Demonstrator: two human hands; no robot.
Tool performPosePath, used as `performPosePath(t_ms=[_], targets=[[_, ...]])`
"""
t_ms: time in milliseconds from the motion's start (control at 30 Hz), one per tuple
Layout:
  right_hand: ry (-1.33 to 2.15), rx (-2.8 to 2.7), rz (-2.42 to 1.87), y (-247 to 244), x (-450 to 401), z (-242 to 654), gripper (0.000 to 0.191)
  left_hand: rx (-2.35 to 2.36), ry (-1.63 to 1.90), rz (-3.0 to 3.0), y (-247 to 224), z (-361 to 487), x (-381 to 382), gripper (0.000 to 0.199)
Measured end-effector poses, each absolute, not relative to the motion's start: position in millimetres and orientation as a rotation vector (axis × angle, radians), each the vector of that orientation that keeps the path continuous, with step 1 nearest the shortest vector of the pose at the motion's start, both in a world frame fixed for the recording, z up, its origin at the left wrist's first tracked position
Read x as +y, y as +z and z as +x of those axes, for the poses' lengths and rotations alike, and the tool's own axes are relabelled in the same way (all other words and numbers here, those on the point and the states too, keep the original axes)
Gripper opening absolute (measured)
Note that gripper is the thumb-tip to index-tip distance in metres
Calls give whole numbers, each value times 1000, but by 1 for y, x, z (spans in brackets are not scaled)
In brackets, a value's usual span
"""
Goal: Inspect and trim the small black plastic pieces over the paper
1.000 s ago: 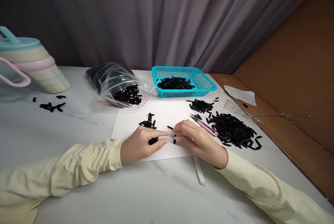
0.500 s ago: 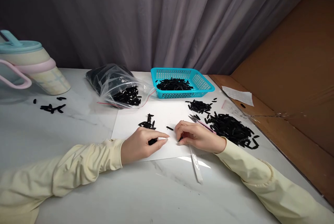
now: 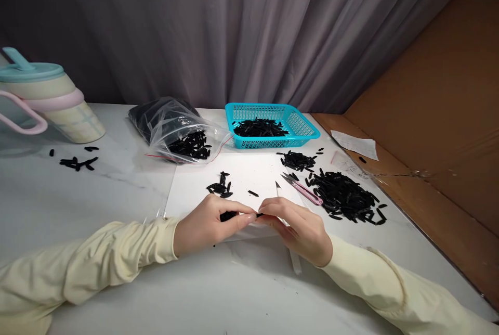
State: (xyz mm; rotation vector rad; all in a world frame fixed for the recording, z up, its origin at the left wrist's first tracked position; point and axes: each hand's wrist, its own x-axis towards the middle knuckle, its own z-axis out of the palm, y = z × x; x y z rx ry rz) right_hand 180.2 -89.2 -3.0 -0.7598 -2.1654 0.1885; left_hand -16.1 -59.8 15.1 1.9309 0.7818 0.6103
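Observation:
Over the near edge of a white sheet (image 3: 249, 168), my two hands meet fingertip to fingertip. My left hand (image 3: 212, 223) is closed in a pinch at one end of a small, narrow black piece (image 3: 259, 215). From the other side my right hand (image 3: 300, 226) pinches the same piece, whose exact kind I cannot make out. Under my left fingers lie dark pieces (image 3: 228, 216), partly covered. Just beyond are a loose cluster of black pieces (image 3: 221, 188) and a single black piece (image 3: 253, 193). A slim white-handled knife (image 3: 278, 187) is mostly hidden by my right hand.
Pink-handled thread snips (image 3: 307, 193) lie beside a large heap of black pieces (image 3: 345, 197), with a smaller heap (image 3: 298, 160) behind. A turquoise basket (image 3: 273, 142) and an open zip bag (image 3: 159, 134) hold more. A tumbler (image 3: 66, 101) stands left.
My right hand has come nearer and turned, bringing its black piece to my left fingertips, which have closed from a gap into a pinch. The snips are now uncovered.

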Motion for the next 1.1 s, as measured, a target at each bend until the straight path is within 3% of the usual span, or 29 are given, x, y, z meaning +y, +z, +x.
performPosePath(t_ms=[1100], targets=[[-76, -2110, -834, -8, -89, 182, 9, 981, 590, 1621, 25, -17, -66, 23]])
